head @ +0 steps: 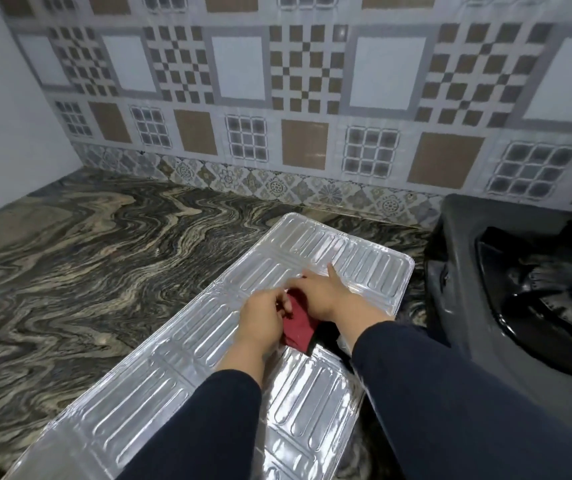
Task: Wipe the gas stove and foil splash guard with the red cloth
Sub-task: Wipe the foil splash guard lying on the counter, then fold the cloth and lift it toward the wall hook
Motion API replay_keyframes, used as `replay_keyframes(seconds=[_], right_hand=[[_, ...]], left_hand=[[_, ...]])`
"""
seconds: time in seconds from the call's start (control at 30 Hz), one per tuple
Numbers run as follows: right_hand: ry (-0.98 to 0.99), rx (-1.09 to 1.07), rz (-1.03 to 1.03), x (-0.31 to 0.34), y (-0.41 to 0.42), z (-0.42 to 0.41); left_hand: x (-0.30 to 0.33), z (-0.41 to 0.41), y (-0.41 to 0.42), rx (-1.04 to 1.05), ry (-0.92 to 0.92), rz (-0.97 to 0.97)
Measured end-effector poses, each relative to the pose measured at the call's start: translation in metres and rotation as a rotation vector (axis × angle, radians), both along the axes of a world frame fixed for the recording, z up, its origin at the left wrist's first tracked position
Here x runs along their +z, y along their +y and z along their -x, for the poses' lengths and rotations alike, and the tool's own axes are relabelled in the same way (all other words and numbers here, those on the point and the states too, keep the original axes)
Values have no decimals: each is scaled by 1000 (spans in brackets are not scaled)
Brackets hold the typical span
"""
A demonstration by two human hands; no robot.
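A ribbed silver foil splash guard (187, 344) lies flat on the marbled countertop, stretching from the lower left toward the stove. On its middle sits the red cloth (299, 328), folded small. My left hand (264, 318) pinches the cloth's left edge with curled fingers. Over the cloth's far end rests my right hand (328, 295), one finger stretched out on the foil; how its other fingers lie on the cloth is hidden. The black gas stove (464, 271) stands at the right, its burner and pan support partly cut off by the frame.
The dark wavy-patterned stone countertop (97, 258) spreads to the left and behind the foil. A patterned tile wall (298, 98) runs along the back, and a plain white wall (4, 109) closes the left corner.
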State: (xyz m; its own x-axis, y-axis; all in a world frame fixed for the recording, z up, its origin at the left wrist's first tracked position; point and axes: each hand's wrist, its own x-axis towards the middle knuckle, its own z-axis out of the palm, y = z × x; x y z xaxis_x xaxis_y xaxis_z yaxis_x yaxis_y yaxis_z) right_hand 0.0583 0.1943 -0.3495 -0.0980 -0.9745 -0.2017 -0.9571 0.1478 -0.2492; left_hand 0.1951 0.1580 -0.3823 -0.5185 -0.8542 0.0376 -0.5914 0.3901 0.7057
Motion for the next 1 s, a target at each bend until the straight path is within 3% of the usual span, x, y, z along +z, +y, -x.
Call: replay_keyframes(seconds=[0.1,0.23,0.4,0.6,1.0], right_hand=[[-11,-37,143,-1,1,3],[-166,-158,328,9,11,9],[-408,-239,311,48,31,25],[-622,-320,482,137,83,51],[-404,-336,841,291,129,102]], left_hand=[[0,1,3,11,13,29],[1,-1,19,29,-128,89],[42,4,35,27,173,-18],[142,23,59,-11,339,61],[299,90,67,-157,568,240]])
